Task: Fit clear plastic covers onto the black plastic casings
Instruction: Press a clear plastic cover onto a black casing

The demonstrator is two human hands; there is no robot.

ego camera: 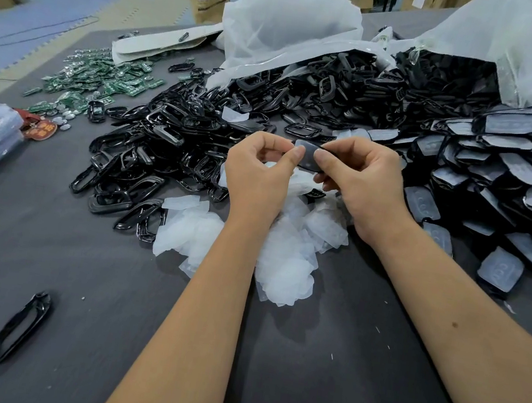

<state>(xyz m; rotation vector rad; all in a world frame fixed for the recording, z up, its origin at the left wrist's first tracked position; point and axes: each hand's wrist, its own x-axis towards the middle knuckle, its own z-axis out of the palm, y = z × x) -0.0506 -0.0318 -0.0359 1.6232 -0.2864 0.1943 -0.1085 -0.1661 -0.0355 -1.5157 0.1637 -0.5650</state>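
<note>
Fingers [293,157] of your left hand [258,173] and right hand [362,184] pinch one black casing [307,162] with its clear cover [305,146], above the pile of clear covers [284,258].

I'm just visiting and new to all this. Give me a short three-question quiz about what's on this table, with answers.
1. True or false: both hands hold one part together.
2. Which pile lies nearest the person's wrists? A) green circuit boards B) clear covers C) finished casings
3. Fill in: the finished casings are stacked on the person's ____ side.

Key
1. True: the left hand and right hand pinch a black casing with a clear cover.
2. B: the clear covers; the green circuit boards lie far left.
3. Right: the finished casings.
</note>
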